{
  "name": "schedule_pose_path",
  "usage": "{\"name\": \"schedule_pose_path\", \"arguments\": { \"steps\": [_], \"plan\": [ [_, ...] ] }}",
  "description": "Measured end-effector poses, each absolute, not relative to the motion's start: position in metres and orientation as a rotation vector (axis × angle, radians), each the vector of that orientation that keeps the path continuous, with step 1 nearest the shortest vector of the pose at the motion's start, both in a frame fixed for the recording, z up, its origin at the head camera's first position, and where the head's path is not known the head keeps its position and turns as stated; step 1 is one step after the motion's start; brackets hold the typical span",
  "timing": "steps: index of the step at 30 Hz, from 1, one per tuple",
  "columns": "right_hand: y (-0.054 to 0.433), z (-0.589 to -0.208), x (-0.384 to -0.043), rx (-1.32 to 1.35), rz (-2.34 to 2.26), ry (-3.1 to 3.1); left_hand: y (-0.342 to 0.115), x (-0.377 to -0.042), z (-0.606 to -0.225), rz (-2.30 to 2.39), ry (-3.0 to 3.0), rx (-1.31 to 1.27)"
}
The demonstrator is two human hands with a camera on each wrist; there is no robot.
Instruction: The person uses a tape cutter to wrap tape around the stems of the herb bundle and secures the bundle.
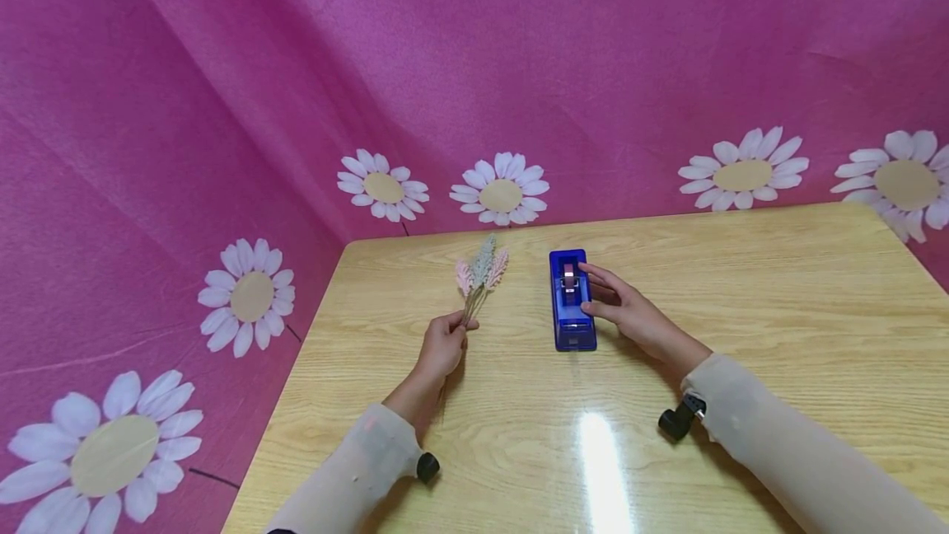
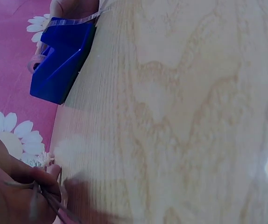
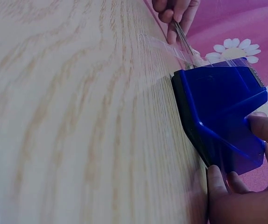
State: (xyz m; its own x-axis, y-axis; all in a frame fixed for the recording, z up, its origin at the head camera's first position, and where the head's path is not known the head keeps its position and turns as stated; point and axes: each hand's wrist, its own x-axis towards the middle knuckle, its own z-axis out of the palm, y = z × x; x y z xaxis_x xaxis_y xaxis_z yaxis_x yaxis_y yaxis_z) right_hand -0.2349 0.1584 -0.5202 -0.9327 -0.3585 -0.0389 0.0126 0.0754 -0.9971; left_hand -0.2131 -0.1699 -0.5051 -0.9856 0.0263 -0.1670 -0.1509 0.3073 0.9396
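Observation:
In my left hand (image 1: 442, 346) I pinch the thin stems of a small bunch of artificial flowers (image 1: 482, 264), two pink heads and one grey-green. The left wrist view shows the stems (image 2: 50, 200) passing between the fingers. To the right stands a blue tape dispenser (image 1: 572, 334), upright on the table, with a tape roll (image 1: 568, 274) inside. My right hand (image 1: 630, 307) grips the dispenser's right side, thumb and fingers against its body. A clear strip of tape (image 3: 164, 45) sticks out from the dispenser's front end. Some right fingers are hidden behind the dispenser.
Both things are on a light wooden table (image 1: 741, 295) with a glare spot towards the front. A pink cloth (image 1: 593, 64) with white daisies hangs behind it and along its left side. Small black cameras (image 1: 676, 423) are worn at both wrists.

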Motion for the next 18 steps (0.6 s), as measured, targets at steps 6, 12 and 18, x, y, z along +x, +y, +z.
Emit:
{"name": "schedule_pose_path", "arguments": {
  "steps": [6, 12, 18],
  "plan": [
    [0.158, -0.519, -0.234, -0.312, -1.909, 2.098, -0.175, -0.213, -0.508, 1.863, 2.311, -0.179],
    [0.158, -0.519, -0.233, -0.31, -1.911, 2.099, -0.18, -0.216, -0.508, 1.964, 2.191, -0.243],
    [0.158, -0.519, -0.233, -0.322, -1.924, 2.093, -0.181, -0.215, -0.506, 1.961, 2.24, -0.241]
  ]
}}
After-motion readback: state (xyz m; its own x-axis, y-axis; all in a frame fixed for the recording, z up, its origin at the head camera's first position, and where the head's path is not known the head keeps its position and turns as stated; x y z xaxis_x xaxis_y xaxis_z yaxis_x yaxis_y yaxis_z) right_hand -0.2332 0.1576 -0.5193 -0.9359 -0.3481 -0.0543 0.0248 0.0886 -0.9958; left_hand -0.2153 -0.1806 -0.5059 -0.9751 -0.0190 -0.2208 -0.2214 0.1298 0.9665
